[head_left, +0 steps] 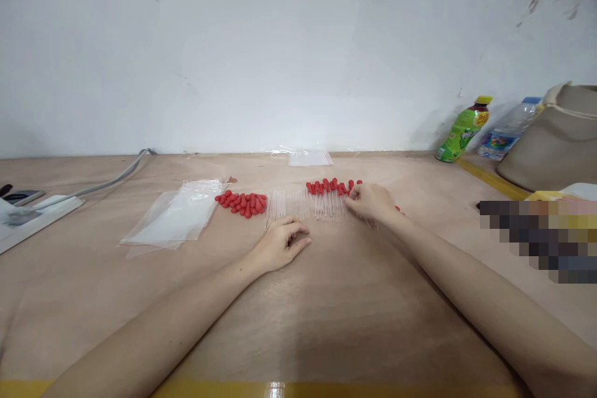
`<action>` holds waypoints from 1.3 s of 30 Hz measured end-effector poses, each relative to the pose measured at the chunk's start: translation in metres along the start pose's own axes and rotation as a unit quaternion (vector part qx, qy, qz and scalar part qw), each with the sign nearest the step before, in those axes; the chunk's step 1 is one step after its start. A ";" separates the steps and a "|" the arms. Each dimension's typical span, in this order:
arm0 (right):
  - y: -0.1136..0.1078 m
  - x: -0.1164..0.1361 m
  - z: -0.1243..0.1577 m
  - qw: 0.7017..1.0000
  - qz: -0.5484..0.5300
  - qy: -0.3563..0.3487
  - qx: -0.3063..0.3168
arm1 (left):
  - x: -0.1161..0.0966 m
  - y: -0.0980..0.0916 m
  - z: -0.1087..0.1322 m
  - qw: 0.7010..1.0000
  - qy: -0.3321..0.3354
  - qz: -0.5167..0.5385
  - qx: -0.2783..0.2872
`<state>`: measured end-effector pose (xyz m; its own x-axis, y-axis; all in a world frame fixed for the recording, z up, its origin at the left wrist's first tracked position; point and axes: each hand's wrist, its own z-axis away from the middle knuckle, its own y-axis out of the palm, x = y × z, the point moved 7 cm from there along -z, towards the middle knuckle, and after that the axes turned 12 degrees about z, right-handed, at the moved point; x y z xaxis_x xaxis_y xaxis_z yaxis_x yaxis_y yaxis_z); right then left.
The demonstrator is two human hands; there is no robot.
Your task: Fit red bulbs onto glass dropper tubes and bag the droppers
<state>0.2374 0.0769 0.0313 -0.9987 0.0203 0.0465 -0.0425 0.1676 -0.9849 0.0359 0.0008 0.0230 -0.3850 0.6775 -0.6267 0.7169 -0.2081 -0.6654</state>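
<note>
My left hand (pixel 283 244) rests on the table with fingers loosely curled, thumb apart, and nothing in it. Just beyond it lies a row of thin clear tubes (pixel 289 204) without bulbs. To their left is a pile of loose red rubber bulbs (pixel 241 203). Right of the bare tubes lie several droppers (pixel 326 194), clear tubes with red bulbs on their far ends. At the right end of that row, my right hand (pixel 370 202) has its fingers pinched on a dropper, mostly hidden by the fingers. A few red bulbs (pixel 399 209) show behind the right wrist.
Clear plastic bags (pixel 180 214) lie to the left, another bag (pixel 310 158) by the wall. A power strip (pixel 40 217) with a grey cable sits far left. A green bottle (pixel 464 130), a water bottle (pixel 508 130) and a beige bin (pixel 553 137) stand at the right.
</note>
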 end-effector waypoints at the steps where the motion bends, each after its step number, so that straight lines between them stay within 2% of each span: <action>1: 0.001 0.002 0.001 1.000 0.003 0.002 0.015 | 0.000 0.000 0.000 1.000 0.000 0.000 0.000; 5: 0.005 0.007 0.004 0.998 0.028 0.013 0.051 | 0.001 0.001 0.000 1.000 -0.001 -0.003 0.003; 10: 0.006 0.009 0.007 0.996 0.066 0.031 0.051 | 0.002 0.001 0.001 1.000 -0.004 -0.005 0.000; 15: -0.002 0.008 0.011 0.996 0.029 0.033 0.072 | 0.000 0.000 0.000 1.000 -0.012 0.014 -0.002; 18: -0.012 0.024 0.023 0.998 -0.037 -0.005 0.040 | 0.003 -0.004 -0.001 0.998 -0.036 0.045 -0.024; 21: -0.018 0.057 0.045 0.990 -0.110 -0.084 0.000 | 0.013 -0.008 -0.003 0.988 -0.088 0.111 -0.063; 25: -0.014 0.099 0.074 0.971 -0.161 -0.176 0.005 | 0.021 -0.005 -0.006 0.958 -0.120 0.245 -0.083; 28: -0.016 0.104 0.080 0.962 -0.182 -0.201 -0.014 | 0.025 -0.008 -0.005 0.928 -0.128 0.322 -0.134; 30: -0.020 0.088 0.074 0.966 -0.171 -0.189 -0.052 | 0.031 -0.011 -0.002 0.904 -0.142 0.367 -0.170; 32: -0.024 0.058 0.063 0.972 -0.142 -0.147 -0.115 | 0.037 -0.015 0.001 0.891 -0.147 0.382 -0.196; 35: -0.023 -0.007 0.046 0.978 -0.106 -0.031 -0.177 | 0.045 -0.021 0.003 0.909 -0.138 0.336 -0.204; 38: -0.013 -0.068 0.038 0.979 -0.085 0.069 -0.172 | 0.049 -0.022 0.003 0.937 -0.134 0.266 -0.182; 39: -0.008 -0.083 0.038 0.980 -0.082 0.093 -0.153 | 0.050 -0.022 0.003 0.944 -0.135 0.245 -0.176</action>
<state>0.3198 0.0370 0.0287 -0.9553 0.1432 0.2588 -0.1641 0.4712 -0.8666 -0.0006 0.0372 0.0056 -0.0569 0.3453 -0.9368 0.9778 -0.1704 -0.1222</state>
